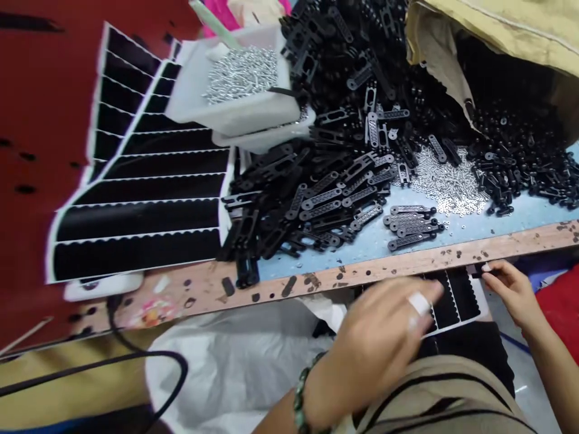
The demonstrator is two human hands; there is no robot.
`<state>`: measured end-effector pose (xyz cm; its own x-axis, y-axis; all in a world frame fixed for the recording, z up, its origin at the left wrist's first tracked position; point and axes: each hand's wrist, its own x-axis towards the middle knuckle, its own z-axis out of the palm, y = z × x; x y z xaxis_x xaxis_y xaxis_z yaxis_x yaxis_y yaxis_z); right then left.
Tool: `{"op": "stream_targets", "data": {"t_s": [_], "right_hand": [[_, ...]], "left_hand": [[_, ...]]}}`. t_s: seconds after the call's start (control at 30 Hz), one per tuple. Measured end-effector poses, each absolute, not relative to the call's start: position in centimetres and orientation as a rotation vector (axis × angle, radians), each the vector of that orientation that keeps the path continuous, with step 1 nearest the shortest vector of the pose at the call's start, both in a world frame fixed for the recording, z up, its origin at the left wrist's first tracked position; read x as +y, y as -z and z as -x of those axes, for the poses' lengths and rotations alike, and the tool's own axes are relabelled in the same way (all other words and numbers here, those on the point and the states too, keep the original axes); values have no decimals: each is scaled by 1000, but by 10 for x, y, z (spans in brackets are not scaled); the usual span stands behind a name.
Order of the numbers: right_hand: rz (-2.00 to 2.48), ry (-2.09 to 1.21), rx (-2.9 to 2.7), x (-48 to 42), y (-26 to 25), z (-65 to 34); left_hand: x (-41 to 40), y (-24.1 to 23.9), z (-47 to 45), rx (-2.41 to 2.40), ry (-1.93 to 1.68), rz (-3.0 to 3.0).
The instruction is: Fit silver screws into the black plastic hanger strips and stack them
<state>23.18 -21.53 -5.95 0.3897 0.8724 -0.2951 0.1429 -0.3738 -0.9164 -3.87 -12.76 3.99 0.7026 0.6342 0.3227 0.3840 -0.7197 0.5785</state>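
Note:
My left hand [384,349], smeared by motion, hangs in front of the table edge with white tape round a finger and a beaded bracelet at the wrist. Behind and below it lies a white-backed sheet with black strips [464,295], partly hidden by the hand. At the right, the fingers of my right hand [511,292] are pinched on a small black piece [493,272], just off the table edge; its exact kind cannot be made out. Beyond the edge lies a small group of black slotted arm-like parts [414,224].
A large heap of black plastic parts [321,199] covers the table, with tiny metal pieces [447,181] beside it. White tubs [235,114] hold silver pins. Another black-strip sheet [145,211] lies left. A yellow sack [511,30] opens at the back right; a black cable [178,361] loops below.

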Motion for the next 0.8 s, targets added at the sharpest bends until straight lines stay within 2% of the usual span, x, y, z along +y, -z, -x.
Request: {"op": "stream_targets", "data": {"t_s": [0.13,0.27,0.53,0.8], "right_hand": [[1571,-1092,-970,-160,23,-193],[1469,-1064,-1113,-109,21,-153],[1692,-838,-1428,-93,35,-133],[1739,-818,-1500,-91,31,-131]], "left_hand": [[-100,3,41,1145,-712,-2539],[-98,34,43,1160,-608,-2610],[-100,39,47,1138,-604,-2576],[-101,41,50,1130,-628,-2558]]}}
